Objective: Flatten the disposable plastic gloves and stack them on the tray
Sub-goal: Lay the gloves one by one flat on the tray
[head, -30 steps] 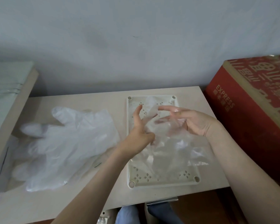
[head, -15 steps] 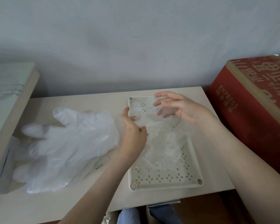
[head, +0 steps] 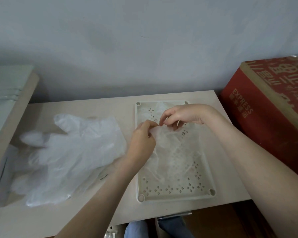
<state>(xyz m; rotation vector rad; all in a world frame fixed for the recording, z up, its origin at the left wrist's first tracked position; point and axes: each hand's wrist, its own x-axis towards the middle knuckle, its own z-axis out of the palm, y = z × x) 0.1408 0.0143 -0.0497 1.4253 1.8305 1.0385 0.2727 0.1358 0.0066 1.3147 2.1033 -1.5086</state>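
A cream perforated tray [head: 175, 194] lies on the table's right half. A clear plastic glove [head: 172, 148] lies spread over the tray's middle and far part. My left hand [head: 142, 140] pinches the glove's left edge over the tray's left rim. My right hand [head: 182, 115] hovers over the tray's far part, its curled fingertips pinching the glove next to the left hand's fingertips. A loose pile of clear plastic gloves [head: 72, 152] lies on the table to the left of the tray.
A red cardboard box [head: 272, 107] stands against the table's right edge. A pale board [head: 9, 121] rises along the left side. The wall is close behind the table [head: 96, 213]. My legs in jeans show below the front edge.
The glove has come down from my raised hands onto the tray. Both hands moved down and together, and their fingertips now meet at the glove's left edge.
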